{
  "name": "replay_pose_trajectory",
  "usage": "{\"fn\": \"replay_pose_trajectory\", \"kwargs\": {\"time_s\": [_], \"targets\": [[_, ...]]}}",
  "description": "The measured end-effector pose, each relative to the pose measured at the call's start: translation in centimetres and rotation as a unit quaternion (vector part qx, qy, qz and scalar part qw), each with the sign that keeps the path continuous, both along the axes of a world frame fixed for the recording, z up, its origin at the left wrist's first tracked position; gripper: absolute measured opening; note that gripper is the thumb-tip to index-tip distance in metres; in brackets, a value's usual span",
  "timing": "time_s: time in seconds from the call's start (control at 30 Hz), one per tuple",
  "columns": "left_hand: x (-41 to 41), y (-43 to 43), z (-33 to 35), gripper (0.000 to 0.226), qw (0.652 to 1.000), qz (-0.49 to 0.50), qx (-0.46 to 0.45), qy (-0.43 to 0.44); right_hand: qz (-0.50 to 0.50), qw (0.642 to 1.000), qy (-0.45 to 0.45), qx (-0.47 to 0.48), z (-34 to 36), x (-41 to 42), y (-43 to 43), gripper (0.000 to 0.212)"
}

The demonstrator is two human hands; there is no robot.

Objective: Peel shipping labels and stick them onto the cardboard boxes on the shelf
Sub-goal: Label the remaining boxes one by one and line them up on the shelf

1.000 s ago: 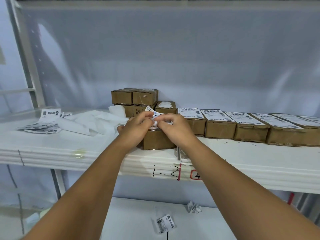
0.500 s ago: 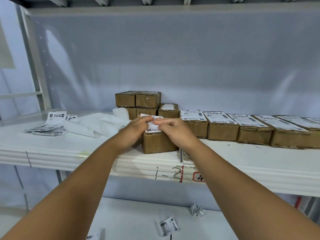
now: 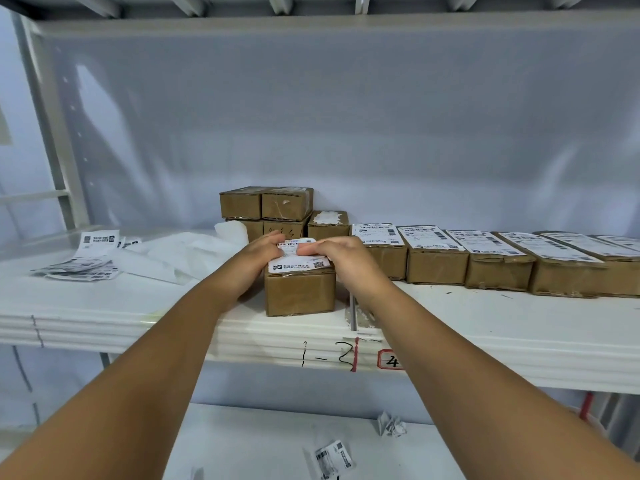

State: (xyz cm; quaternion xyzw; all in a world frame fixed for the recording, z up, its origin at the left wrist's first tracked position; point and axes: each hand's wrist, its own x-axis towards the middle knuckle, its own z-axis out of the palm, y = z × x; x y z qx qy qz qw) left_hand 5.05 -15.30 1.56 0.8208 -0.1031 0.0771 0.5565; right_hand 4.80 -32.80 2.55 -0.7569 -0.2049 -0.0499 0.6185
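At the shelf's (image 3: 104, 306) front edge stands one box (image 3: 299, 294), set apart from the rest, probably so both hands can reach its top. The label (image 3: 298, 263) lies across that top, its near end flat and square to the box's front. The left hand (image 3: 258, 258) and right hand (image 3: 341, 258) come in from either side, and their fingertips meet on the label's far half. They press down on it and grip nothing, the fingers bent only enough to bear on the paper. Working from the middle would push air out and seat the glue, so the step looks like smoothing and is close to done.

To the right, a row of labelled boxes (image 3: 436, 258) sits side by side, likely finished work. Behind the hands, a stack of bare boxes (image 3: 266, 206) waits, one box (image 3: 328, 225) beside it showing a white torn patch. Loose labels (image 3: 93, 251) and backing paper (image 3: 173, 254) lie at the left, within reach. Scraps (image 3: 391, 426) lie on the lower shelf.
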Motion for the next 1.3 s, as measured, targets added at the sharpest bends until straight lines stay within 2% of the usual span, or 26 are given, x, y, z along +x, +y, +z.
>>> {"fn": "replay_pose_trajectory", "kwargs": {"time_s": [0.1, 0.2, 0.33, 0.4, 0.57, 0.67, 0.87, 1.0, 1.13, 1.23, 1.3], "targets": [[-0.2, 0.1, 0.2, 0.035, 1.000, -0.013, 0.005, -0.024, 0.009, 1.000, -0.016, -0.013, -0.1, 0.2, 0.0, 0.031], [-0.8, 0.1, 0.6, 0.035, 0.997, -0.041, 0.033, -0.051, 0.025, 1.000, -0.002, -0.018, -0.1, 0.0, -0.2, 0.031], [-1.1, 0.5, 1.4, 0.030, 0.977, -0.009, 0.194, -0.090, 0.031, 0.999, -0.005, -0.016, -0.3, 0.2, -0.1, 0.032], [-1.6, 0.4, 2.3, 0.025, 0.970, 0.020, 0.226, -0.084, 0.033, 0.999, -0.004, -0.018, -0.3, 0.2, 0.0, 0.030], [-3.3, -0.4, 2.9, 0.021, 0.979, -0.007, 0.195, -0.051, 0.067, 0.998, 0.005, -0.017, -0.2, 0.2, -0.2, 0.036], [-3.9, -0.5, 2.1, 0.025, 0.981, -0.018, 0.184, -0.065, 0.078, 0.997, 0.012, -0.023, -0.3, 0.1, -0.2, 0.040], [-4.9, -1.1, 1.7, 0.022, 0.971, -0.011, 0.219, -0.100, 0.105, 0.992, 0.035, -0.058, -0.1, -0.8, -1.0, 0.051], [-5.8, -1.4, 2.1, 0.030, 0.957, -0.077, 0.265, -0.093, 0.117, 0.990, 0.038, -0.061, -0.3, -1.1, -1.2, 0.057], [-6.0, -1.3, 2.5, 0.032, 0.948, -0.117, 0.290, -0.068, 0.134, 0.988, 0.046, -0.060, -0.1, -1.2, -1.5, 0.081], [-5.5, -0.8, 2.6, 0.029, 0.962, -0.107, 0.246, -0.057, 0.115, 0.992, 0.049, -0.030, -0.2, -1.4, -1.2, 0.069], [-4.9, -0.4, 2.5, 0.037, 0.955, -0.082, 0.275, -0.072, 0.091, 0.994, 0.036, -0.037, -0.4, -1.7, -0.9, 0.054]]}}
